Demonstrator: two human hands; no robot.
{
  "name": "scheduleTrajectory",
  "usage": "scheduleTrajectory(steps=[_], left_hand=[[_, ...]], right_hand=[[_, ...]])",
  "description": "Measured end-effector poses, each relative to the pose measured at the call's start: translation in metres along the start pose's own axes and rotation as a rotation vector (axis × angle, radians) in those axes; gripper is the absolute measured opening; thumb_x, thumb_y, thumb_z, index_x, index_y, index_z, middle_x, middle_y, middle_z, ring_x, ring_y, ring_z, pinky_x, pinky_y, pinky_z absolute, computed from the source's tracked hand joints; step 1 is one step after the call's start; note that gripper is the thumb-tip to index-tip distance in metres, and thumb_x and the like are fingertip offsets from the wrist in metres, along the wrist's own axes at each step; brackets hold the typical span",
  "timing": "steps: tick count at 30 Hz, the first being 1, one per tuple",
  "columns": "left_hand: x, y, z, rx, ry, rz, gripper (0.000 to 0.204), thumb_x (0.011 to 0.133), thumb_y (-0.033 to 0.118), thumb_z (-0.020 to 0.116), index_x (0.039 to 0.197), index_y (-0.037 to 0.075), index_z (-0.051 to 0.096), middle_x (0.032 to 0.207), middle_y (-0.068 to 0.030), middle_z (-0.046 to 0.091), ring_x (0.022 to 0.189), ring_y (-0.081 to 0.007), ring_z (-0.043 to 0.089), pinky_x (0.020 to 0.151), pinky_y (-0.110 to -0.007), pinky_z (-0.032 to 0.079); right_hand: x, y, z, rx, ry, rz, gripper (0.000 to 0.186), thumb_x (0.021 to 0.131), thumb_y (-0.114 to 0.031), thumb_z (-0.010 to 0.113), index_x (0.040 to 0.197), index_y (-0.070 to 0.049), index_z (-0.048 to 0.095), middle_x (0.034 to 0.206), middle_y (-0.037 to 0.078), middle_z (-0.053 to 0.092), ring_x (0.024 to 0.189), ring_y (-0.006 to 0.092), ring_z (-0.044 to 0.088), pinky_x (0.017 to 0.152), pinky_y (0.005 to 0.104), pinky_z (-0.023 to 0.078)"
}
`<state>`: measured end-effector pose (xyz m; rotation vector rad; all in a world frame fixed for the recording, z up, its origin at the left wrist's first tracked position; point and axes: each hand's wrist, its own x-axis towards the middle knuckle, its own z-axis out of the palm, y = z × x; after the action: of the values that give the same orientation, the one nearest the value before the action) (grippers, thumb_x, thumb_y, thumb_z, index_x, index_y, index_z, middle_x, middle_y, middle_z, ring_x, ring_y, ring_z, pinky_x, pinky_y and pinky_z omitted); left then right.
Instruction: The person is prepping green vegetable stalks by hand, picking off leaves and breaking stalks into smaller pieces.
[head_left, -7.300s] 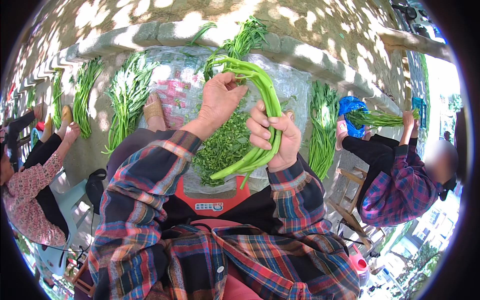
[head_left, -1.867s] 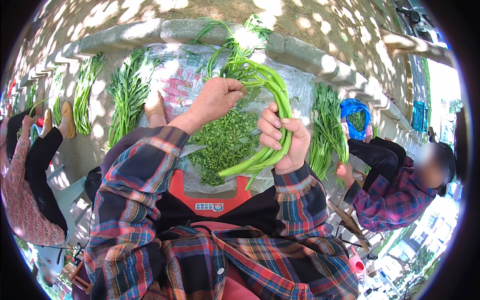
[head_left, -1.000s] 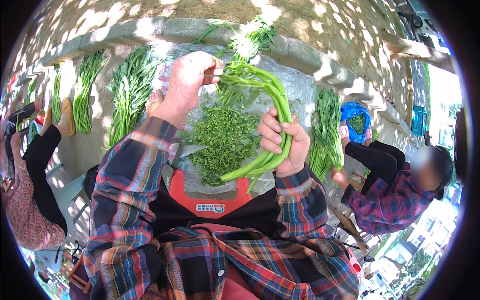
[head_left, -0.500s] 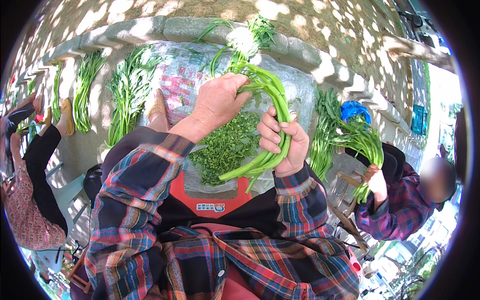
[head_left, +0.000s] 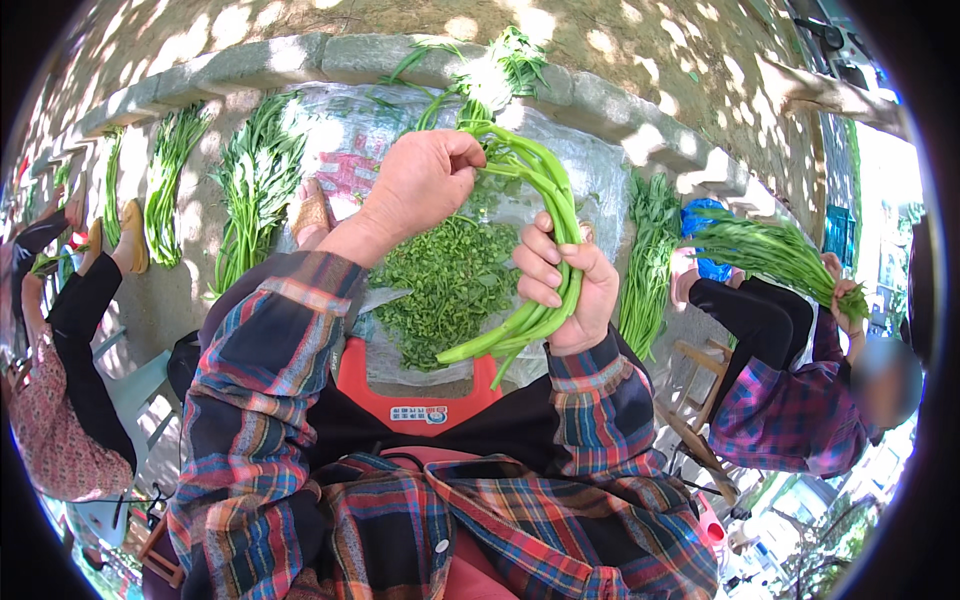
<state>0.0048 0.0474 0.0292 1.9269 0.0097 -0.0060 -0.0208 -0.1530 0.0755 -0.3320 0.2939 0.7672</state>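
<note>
Biggest in your view, the stone kerb (head_left: 360, 60) curves across the upper part of the frame, and below it the plastic sheet (head_left: 590, 180) spreads through the centre, presumably laid there so the greens stay off the dirt. A co-worker (head_left: 790, 420) sits at the right edge holding a bunch of greens, and another seated person (head_left: 75, 440) is at the left edge. At upper left a leafy bundle (head_left: 262, 170) lies lengthwise beside the sheet, and right of centre a second bundle (head_left: 648, 260) does likewise, both probably set within easy reach. In mid-frame, between your forearms, the heap of small green pieces (head_left: 445, 285) rests on the sheet, likely gathered there because it sits right below your hands. The stalks (head_left: 565, 215) you hold bow above the heap, right of centre, their cut ends pointing lower left; gripping them mid-length seems to steady the curve and leave the upper part exposed. Your right hand (head_left: 592, 290) is closed round them, fingers curled and thumb across. Your left hand (head_left: 420, 180) has its fingertips drawn together at their upper part; you cannot tell whether anything is pinched there.
</note>
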Motion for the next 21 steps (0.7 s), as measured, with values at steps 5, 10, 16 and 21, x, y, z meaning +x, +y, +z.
scheduleTrajectory(steps=[5, 10, 16, 21], left_hand=[[0.004, -0.005, -0.004, 0.004, 0.069, 0.128, 0.009, 0.069, 0.003, 0.053, 0.072, 0.006, 0.061, 0.066, -0.0115, 0.056, 0.062, -0.0272, 0.056, 0.058, -0.035, 0.045], [0.007, -0.006, -0.018, 0.063, 0.001, 0.018, 0.009, 0.073, -0.005, 0.054, 0.073, 0.002, 0.06, 0.064, -0.0022, 0.052, 0.061, -0.0106, 0.047, 0.056, -0.028, 0.038], [0.0, 0.003, -0.012, 0.335, -0.518, -0.135, 0.011, 0.074, 0.006, 0.067, 0.071, 0.002, 0.058, 0.06, -0.0066, 0.055, 0.053, -0.0191, 0.05, 0.053, -0.034, 0.041], [-0.002, 0.002, 0.0, 0.203, -0.063, 0.047, 0.013, 0.074, 0.017, 0.065, 0.082, 0.008, 0.061, 0.075, -0.0114, 0.062, 0.071, -0.0332, 0.059, 0.062, -0.041, 0.047]], right_hand=[[-0.001, 0.002, 0.001, -0.01, 0.016, 0.017, 0.024, 0.078, -0.005, 0.049, 0.101, 0.001, 0.047, 0.074, 0.002, 0.036, 0.06, 0.0102, 0.037, 0.042, 0.0202, 0.033], [0.0, 0.001, 0.002, 0.002, -0.007, 0.009, 0.025, 0.078, -0.005, 0.049, 0.102, 0.001, 0.046, 0.074, 0.002, 0.036, 0.059, 0.0102, 0.037, 0.042, 0.0203, 0.033], [0.0, -0.001, 0.002, -0.013, 0.011, -0.001, 0.025, 0.078, -0.005, 0.05, 0.102, 0.001, 0.047, 0.073, 0.002, 0.036, 0.059, 0.0103, 0.037, 0.042, 0.0204, 0.033], [0.001, 0.001, 0.004, -0.027, 0.019, 0.006, 0.025, 0.078, -0.005, 0.05, 0.102, 0.001, 0.047, 0.072, 0.002, 0.036, 0.059, 0.0103, 0.036, 0.042, 0.0204, 0.033]])
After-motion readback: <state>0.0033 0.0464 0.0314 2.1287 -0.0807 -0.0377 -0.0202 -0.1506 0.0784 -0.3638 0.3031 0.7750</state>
